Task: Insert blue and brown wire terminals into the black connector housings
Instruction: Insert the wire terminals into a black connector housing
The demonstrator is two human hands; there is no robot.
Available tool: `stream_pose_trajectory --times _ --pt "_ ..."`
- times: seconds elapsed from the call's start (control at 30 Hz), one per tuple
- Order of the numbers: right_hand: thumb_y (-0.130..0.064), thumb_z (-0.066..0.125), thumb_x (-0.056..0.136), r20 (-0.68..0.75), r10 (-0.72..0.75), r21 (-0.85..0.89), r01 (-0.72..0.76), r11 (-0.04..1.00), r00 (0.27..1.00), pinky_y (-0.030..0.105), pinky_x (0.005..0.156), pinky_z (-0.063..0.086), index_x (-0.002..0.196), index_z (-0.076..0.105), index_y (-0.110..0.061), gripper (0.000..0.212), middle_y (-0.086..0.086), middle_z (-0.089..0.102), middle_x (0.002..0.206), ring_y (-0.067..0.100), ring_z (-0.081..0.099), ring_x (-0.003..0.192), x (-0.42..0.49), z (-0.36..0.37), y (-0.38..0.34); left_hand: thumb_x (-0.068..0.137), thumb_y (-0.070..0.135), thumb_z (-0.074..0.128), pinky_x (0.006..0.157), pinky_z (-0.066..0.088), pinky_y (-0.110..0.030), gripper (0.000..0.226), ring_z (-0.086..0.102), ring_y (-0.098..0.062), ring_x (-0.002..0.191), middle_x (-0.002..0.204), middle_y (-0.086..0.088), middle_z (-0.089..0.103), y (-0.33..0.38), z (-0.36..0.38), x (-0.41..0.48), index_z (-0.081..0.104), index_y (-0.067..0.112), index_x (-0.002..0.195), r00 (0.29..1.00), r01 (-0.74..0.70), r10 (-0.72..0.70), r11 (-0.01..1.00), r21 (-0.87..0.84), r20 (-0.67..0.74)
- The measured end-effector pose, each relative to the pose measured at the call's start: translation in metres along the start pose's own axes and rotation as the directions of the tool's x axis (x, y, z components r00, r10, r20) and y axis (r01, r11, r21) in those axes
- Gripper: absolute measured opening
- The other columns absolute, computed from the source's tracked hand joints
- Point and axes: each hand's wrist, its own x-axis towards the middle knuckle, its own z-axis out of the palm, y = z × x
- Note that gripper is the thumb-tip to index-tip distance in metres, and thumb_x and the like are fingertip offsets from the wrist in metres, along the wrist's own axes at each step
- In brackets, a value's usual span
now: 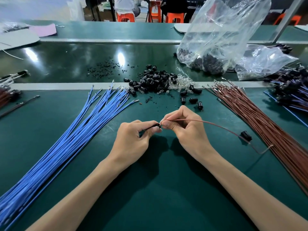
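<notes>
The left hand [133, 139] pinches a black housing [155, 126]; the right hand [185, 127] pinches the brown wire [216, 124] near its tip. The terminal should go in straight, aligned with the cavity, until seated.

The black housing [156, 126] you're holding has one brown wire [208, 122] tipped right at its end; blue wires [80, 130] fan out left, brown bundle [266, 124] right, loose housings [155, 80] piled behind.
</notes>
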Motion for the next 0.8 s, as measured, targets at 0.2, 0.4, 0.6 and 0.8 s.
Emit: stream_pose_trajectory --times 0.2,0.4,0.6,0.8 --pt "0.002 0.072 0.080 -0.067 -0.003 -0.068 -0.002 0.998 0.998 0.019 0.068 0.052 0.072 0.057 -0.023 0.029 -0.001 0.070 0.072 0.012 0.068 0.067 0.0024 -0.0028 -0.0014 0.085 0.016 0.071 0.071 0.052 -0.042 0.011 0.066 -0.015 0.077 0.080 0.003 0.072 0.0034 0.0016 -0.0002 0.076 0.020 0.093 1.000 -0.012 0.012 1.000 0.017 -0.014" --pt "0.002 0.068 0.082 -0.102 0.012 -0.028 -0.015 0.999 0.995 0.017 0.063 0.051 0.075 0.056 -0.019 0.026 -0.003 0.069 0.065 0.012 0.067 0.061 0.0034 -0.0005 -0.0014 0.081 0.012 0.074 0.068 0.054 -0.040 0.013 0.063 -0.006 0.081 0.081 0.022 0.065 0.0086 0.0011 -0.0003 0.075 0.014 0.094 0.998 -0.055 0.055 0.998 0.004 -0.007" --pt "0.005 0.067 0.082 -0.030 0.021 -0.053 -0.023 0.998 0.999 0.018 0.062 0.051 0.075 0.054 -0.016 0.026 -0.002 0.070 0.068 0.011 0.068 0.063 0.0031 -0.0006 -0.0009 0.083 0.010 0.071 0.073 0.051 -0.041 0.014 0.064 -0.009 0.083 0.086 0.003 0.073 0.0072 -0.0008 -0.0010 0.076 0.014 0.096 1.000 -0.004 0.004 0.999 -0.039 0.010" --pt "0.003 0.068 0.082 -0.093 -0.030 0.015 0.031 0.999 0.995 0.017 0.066 0.052 0.078 0.058 -0.015 0.021 -0.001 0.070 0.067 0.011 0.068 0.063 0.0012 0.0012 -0.0037 0.087 0.017 0.067 0.078 0.051 -0.043 0.012 0.068 -0.014 0.084 0.085 0.005 0.074 0.0096 -0.0007 0.0008 0.074 0.017 0.096 0.992 0.101 -0.093 0.989 -0.111 0.080"
